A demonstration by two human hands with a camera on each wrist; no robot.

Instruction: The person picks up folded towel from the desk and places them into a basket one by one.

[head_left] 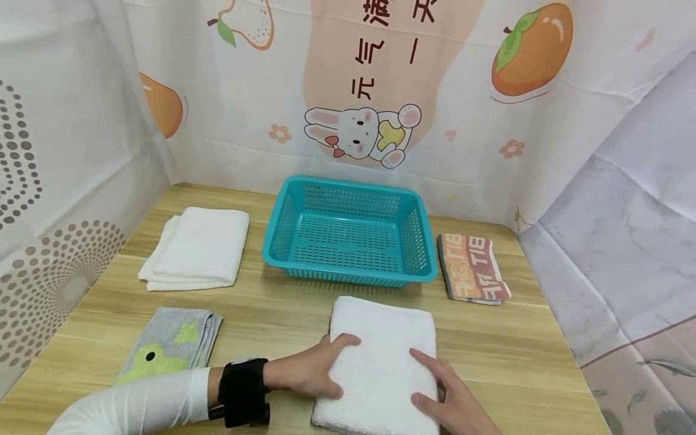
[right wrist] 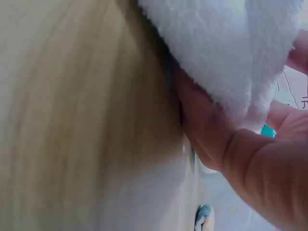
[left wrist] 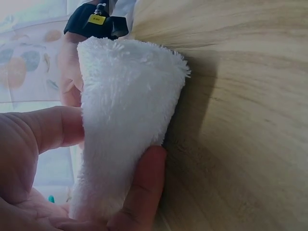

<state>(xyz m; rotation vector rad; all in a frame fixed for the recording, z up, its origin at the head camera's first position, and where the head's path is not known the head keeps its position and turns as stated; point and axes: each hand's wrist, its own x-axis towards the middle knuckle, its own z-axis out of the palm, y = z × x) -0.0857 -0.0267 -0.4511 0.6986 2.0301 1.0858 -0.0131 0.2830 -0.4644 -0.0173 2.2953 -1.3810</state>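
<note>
- Gripping the towel (head_left: 383, 356) by its left edge: left hand (head_left: 311, 366).
- Gripping its right edge: right hand (head_left: 455, 399).
- Towel between them, in front of the basket (head_left: 348, 273); contact with the table (head_left: 511, 362) unclear.

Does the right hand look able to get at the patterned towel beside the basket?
Probably yes, if it lets go first: the right hand grips the fluffy white towel, but nothing visible stands between that hand and the patterned towel.
</note>
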